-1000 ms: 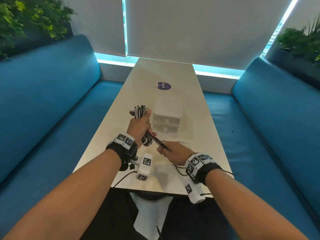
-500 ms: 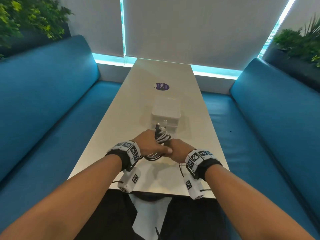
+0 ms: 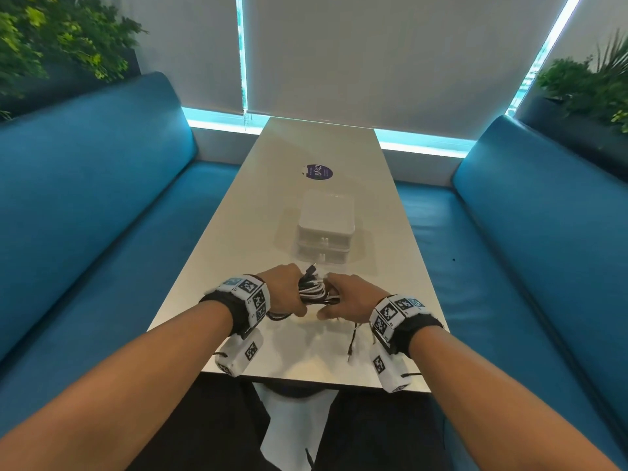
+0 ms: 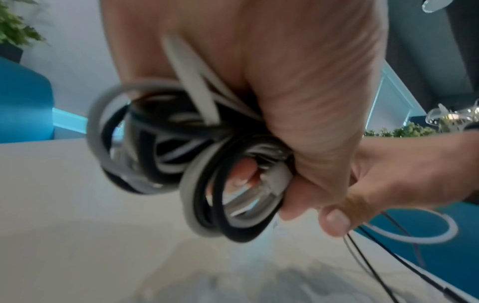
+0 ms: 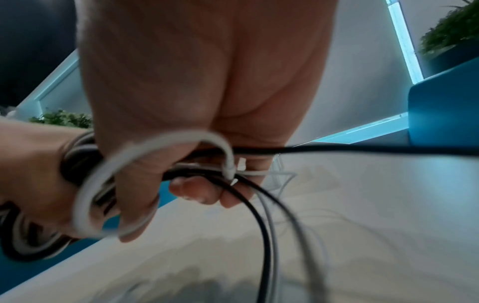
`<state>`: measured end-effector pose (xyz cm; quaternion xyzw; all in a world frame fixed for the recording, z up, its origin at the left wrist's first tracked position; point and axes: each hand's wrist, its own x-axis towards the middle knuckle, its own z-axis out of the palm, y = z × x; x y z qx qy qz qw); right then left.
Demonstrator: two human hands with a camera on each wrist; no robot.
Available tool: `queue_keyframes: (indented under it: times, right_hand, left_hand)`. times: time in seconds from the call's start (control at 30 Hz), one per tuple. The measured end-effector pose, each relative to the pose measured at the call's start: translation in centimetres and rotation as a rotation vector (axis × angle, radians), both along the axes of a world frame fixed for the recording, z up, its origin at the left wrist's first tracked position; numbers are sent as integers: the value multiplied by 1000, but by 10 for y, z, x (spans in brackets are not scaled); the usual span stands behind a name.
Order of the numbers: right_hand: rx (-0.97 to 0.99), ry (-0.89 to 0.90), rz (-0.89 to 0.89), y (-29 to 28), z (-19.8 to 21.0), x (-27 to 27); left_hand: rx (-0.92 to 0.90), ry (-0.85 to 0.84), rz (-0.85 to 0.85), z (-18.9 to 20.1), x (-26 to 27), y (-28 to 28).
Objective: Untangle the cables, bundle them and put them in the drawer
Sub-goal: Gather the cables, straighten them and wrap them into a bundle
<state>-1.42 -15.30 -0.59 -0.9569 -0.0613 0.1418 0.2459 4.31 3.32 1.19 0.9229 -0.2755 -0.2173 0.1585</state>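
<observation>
from the head view, the left hand [image 3: 285, 290] and the right hand [image 3: 346, 295] meet over the near end of the pale worktop [image 3: 238, 232], both closed around a bundle of black and white cables [image 3: 314, 288] held between them. a few plug ends stick up from the top of the bundle. just beyond the hands stands a small white drawer unit [image 3: 326, 229] with two drawers, both shut. loose cable tails [image 3: 351, 338] hang from under the right hand onto the worktop.

in the left wrist view, the left hand [image 4: 285, 92] has its fingers curled tight around the coiled loops of the cables [image 4: 181, 160], above the worktop [image 4: 77, 235].

in the right wrist view, the right hand [image 5: 181, 102] pinches several strands of the cables [image 5: 197, 174] in curled fingers, with a white loop over the thumb and dark tails dropping toward the worktop [image 5: 376, 205].
</observation>
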Motion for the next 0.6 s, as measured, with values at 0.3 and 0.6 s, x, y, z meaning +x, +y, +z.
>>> queue_keyframes:
  times: [0.3, 0.6]
  right_hand:
    - [-211, 102, -59, -35, 2, -18]
    - [-453, 34, -126, -41, -12, -20]
  left_hand:
    - [0, -104, 22, 11, 10, 14]
    - [-110, 42, 79, 6, 6, 11]
